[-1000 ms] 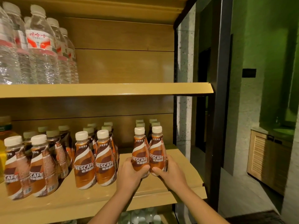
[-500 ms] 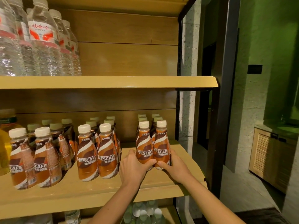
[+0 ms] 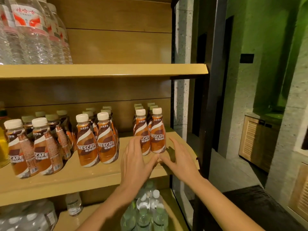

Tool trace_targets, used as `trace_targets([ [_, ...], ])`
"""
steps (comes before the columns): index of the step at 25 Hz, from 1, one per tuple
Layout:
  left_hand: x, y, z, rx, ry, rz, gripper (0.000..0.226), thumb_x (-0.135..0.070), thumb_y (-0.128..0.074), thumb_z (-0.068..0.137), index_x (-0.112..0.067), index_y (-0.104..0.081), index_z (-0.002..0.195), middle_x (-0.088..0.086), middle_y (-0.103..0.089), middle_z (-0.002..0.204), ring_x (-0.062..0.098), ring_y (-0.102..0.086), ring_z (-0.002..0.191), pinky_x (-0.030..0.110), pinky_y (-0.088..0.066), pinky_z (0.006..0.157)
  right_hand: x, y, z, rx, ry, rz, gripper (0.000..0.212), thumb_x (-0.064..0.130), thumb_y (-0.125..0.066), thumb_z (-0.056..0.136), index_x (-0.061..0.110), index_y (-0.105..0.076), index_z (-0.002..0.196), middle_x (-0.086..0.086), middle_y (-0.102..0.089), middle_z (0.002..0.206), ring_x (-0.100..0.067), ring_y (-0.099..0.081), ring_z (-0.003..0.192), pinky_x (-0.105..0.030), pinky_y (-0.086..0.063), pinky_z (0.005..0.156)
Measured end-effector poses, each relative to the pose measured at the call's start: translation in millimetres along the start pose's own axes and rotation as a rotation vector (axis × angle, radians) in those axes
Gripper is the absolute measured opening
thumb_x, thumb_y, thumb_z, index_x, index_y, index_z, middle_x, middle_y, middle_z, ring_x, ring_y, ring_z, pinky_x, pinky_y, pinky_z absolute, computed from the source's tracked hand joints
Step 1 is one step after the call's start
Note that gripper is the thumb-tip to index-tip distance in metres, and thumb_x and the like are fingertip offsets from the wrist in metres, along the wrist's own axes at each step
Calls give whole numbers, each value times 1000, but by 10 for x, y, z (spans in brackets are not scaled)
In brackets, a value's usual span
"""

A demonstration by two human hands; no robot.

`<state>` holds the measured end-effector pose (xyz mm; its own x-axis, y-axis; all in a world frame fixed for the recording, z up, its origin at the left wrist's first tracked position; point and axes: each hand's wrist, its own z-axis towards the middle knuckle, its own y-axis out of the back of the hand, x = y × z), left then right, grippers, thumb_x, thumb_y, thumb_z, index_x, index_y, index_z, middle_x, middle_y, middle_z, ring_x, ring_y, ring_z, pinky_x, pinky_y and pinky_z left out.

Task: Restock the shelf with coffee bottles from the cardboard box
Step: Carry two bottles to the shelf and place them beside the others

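Two brown Nescafe coffee bottles, the left one and the right one, stand upright side by side at the front of a row on the right end of the middle wooden shelf. My left hand is just in front of them with fingers spread, fingertips overlapping the left bottle's lower part. My right hand is to the right and in front, fingers straight, holding nothing. More coffee bottles stand in rows to the left. The cardboard box is out of view.
Clear water bottles fill the left of the upper shelf. Small water bottles stand on the lower shelf under my arms. A yellow bottle sits at the far left. A black frame post bounds the shelf on the right.
Both hands have let go of the two front coffee bottles and drawn back slightly with fingers spread. The bottles now stand free on the shelf.
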<state>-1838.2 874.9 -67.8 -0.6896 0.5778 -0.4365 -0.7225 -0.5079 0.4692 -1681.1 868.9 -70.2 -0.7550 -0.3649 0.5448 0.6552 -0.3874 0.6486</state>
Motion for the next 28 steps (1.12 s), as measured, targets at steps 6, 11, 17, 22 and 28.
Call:
trace_targets([
  [6, -527, 371, -487, 464, -301, 103, 71, -54, -50, 87, -17, -27, 144, 3, -29, 152, 17, -24, 140, 28, -13, 114, 342, 467, -1038, 13, -70, -457, 83, 65, -13, 80, 16, -28, 145, -7, -35, 150, -22, -32, 138, -42, -17, 118],
  [11, -969, 853, -1219, 771, -507, 210, 87, -65, -40, 85, -17, -8, 150, 4, -3, 159, 21, -1, 147, 39, 0, 120, 830, 855, -2589, 62, -467, -758, 81, 72, -15, 84, 21, -21, 147, -4, -16, 158, -25, -15, 145, -48, -4, 118],
  [17, -2060, 1408, -2515, 935, -781, -38, 88, -70, -35, 83, -18, -11, 149, 4, -7, 159, 21, -3, 147, 42, -2, 119, 1878, 1424, -4655, -39, -947, -900, 81, 71, -28, 85, 24, -13, 149, -2, -11, 159, -26, -11, 146, -51, -3, 117],
  [22, -3257, 2292, -3543, 1028, -1061, -327, 87, -64, -38, 86, -15, -7, 150, 4, -4, 159, 22, -3, 147, 41, -1, 118, 3085, 1968, -6296, -205, -1213, -1004, 90, 71, -33, 84, 16, -7, 150, -4, -13, 159, -25, -18, 144, -48, -11, 118],
  [28, -4484, 3816, -4960, 1043, -1337, -559, 88, -64, -38, 86, -14, -3, 150, 6, -7, 159, 23, -7, 146, 43, -7, 119, 4705, 2379, -8070, -397, -1478, -1131, 97, 73, -43, 78, 13, -14, 149, -5, -24, 156, -24, -23, 143, -49, -14, 118],
])
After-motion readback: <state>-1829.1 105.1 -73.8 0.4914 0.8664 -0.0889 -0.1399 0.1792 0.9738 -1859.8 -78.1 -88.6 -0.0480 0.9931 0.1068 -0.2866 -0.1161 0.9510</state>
